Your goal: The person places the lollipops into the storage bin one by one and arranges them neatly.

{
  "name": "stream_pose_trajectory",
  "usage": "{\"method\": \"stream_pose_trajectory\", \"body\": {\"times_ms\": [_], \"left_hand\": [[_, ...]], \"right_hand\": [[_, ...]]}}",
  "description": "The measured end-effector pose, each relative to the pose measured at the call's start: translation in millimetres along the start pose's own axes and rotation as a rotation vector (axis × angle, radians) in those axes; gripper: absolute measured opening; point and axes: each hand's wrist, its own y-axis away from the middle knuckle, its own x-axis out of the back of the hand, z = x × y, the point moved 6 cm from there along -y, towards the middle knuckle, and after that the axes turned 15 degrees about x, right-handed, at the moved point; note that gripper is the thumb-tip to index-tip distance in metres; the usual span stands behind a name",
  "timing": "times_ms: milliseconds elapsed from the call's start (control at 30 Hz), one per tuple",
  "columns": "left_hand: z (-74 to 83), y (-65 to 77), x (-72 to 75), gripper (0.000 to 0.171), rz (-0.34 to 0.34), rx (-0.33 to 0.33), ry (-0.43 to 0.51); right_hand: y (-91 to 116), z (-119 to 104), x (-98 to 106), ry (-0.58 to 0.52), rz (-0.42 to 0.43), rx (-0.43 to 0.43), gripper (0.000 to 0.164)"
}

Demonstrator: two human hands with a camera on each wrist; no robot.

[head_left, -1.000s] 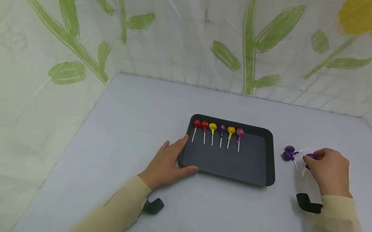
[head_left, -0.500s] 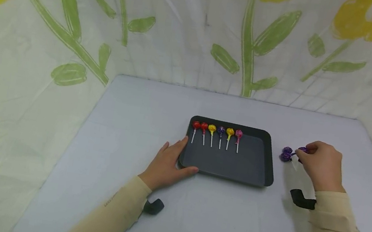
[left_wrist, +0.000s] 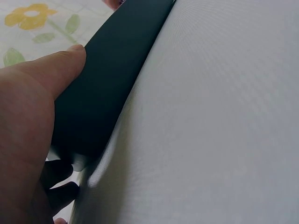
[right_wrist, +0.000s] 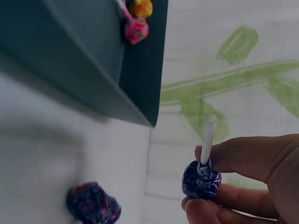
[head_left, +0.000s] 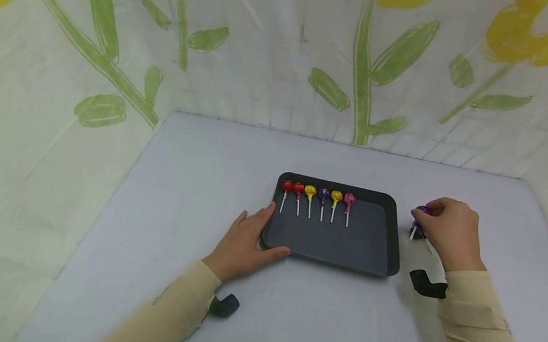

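My right hand (head_left: 452, 232) pinches a purple-wrapped lollipop (right_wrist: 201, 182) by its head between thumb and fingers, just right of the tray; its white stick points up in the right wrist view. Below it, more purple lollipops lie on the table, one of them (right_wrist: 93, 204) showing in that view. My left hand (head_left: 242, 250) rests at the near left corner of the dark grey tray (head_left: 327, 242), fingers along its left side and thumb (left_wrist: 70, 63) against the front wall. Along the tray's back side runs a row of several lollipops: red (head_left: 286, 186), yellow (head_left: 310, 190), purple (head_left: 323, 194) and pink (head_left: 349, 198).
A white table (head_left: 281, 328) bears the tray and the loose lollipops. Behind it hangs a white curtain (head_left: 257, 73) printed with yellow flowers and green leaves. Black mounts (head_left: 224, 305) jut from both sleeves.
My right hand has lifted one purple lollipop and carried it left, over the other purple ones toward the tray. The left hand stays at the tray's corner.
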Motion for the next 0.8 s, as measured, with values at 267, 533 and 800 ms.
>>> {"method": "stream_pose_trajectory", "body": {"times_ms": [267, 533, 800], "left_hand": [[-0.8, -0.1, -0.4, 0.109, 0.0, -0.01, 0.005], [-1.5, 0.1, 0.3, 0.109, 0.0, -0.006, 0.005], [-2.3, -0.4, -0.7, 0.109, -0.011, 0.004, 0.006]], "right_hand": [[-5.8, -11.6, -11.4, -0.052, -0.036, 0.022, 0.036], [-12.3, -17.5, -19.6, -0.071, -0.047, 0.047, 0.034], [-18.1, -29.6, -24.6, -0.055, -0.037, 0.065, 0.033]]}}
